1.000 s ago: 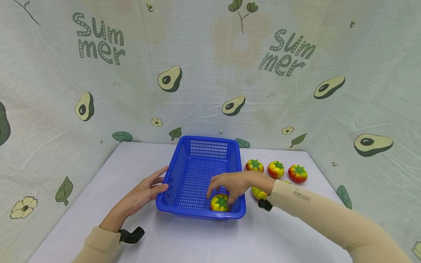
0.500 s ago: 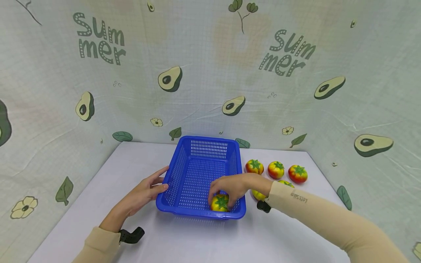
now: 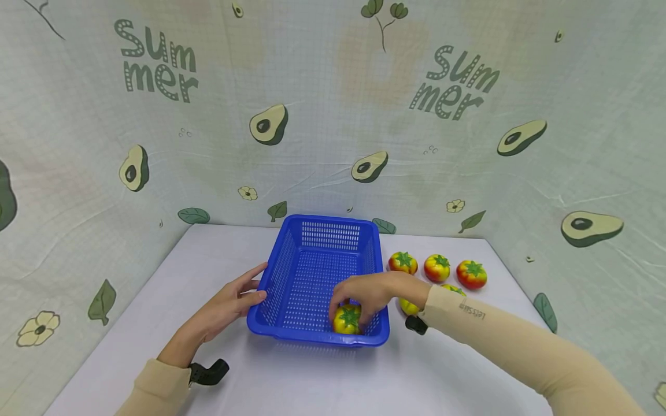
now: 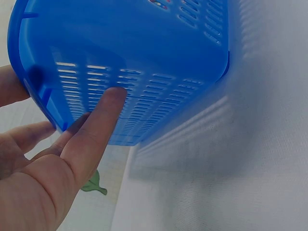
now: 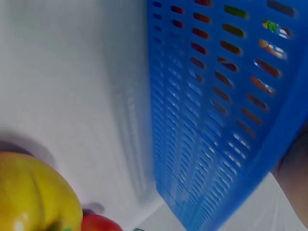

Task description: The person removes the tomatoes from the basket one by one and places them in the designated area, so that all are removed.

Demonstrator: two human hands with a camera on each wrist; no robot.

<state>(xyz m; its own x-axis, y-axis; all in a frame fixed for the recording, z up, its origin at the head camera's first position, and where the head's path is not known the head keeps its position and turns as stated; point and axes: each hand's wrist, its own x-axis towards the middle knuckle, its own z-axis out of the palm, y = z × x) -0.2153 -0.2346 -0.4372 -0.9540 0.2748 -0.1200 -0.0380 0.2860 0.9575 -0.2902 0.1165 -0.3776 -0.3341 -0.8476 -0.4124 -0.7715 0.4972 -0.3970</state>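
A blue slotted plastic basket (image 3: 317, 334) stands on the white table. In its near right corner sits a yellow-red tomato (image 3: 346, 320) with a green leafy top. My right hand (image 3: 366, 293) reaches over the basket's right wall and grips this tomato from above, fingers on its left, thumb on its right. My left hand (image 3: 234, 297) touches the left side of the basket with fairly straight fingers. In the left wrist view its thumb (image 4: 98, 130) lies against the slotted outer wall. Through the slots in the right wrist view, bits of red and yellow show.
Right of the basket, a back row holds a left tomato (image 3: 403, 263), a middle tomato (image 3: 436, 268) and a right tomato (image 3: 472, 275). Nearer, a yellow tomato (image 3: 409, 306) and another behind it are partly hidden by the right arm. A patterned cloth (image 3: 322, 115) hangs behind.
My right hand has lowered slightly and its fingers have come together round the tomato in the basket. The left hand and the basket have stayed in place.
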